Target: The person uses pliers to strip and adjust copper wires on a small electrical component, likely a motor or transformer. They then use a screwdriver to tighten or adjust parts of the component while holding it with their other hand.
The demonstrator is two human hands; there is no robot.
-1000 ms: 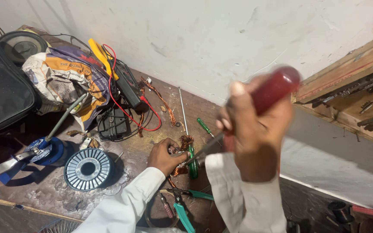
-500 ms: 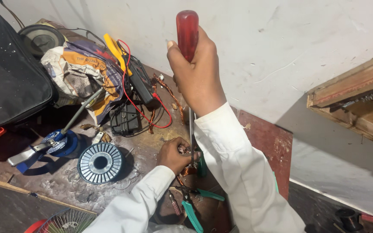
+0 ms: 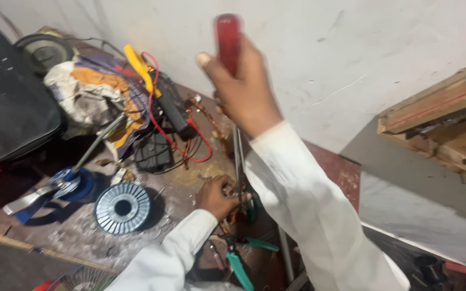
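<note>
— What sits on the bench (image 3: 179,188)?
— A round metal core (image 3: 122,207), just left of the left hand (image 3: 218,196), which pinches copper parts.
— And the right hand (image 3: 244,91)?
— Directly above it, fist wrapped around a red-handled screwdriver (image 3: 228,40), shaft pointing down.

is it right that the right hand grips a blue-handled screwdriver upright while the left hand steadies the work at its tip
Not quite: the head view shows the screwdriver handle is red, not blue. The right hand grips it upright while the left hand steadies the work at its tip.

A cluttered repair workshop: grimy workbench (image 3: 179,188) strewn with wires (image 3: 190,143), pliers (image 3: 238,261) and a metal rotor core (image 3: 122,207).
</note>
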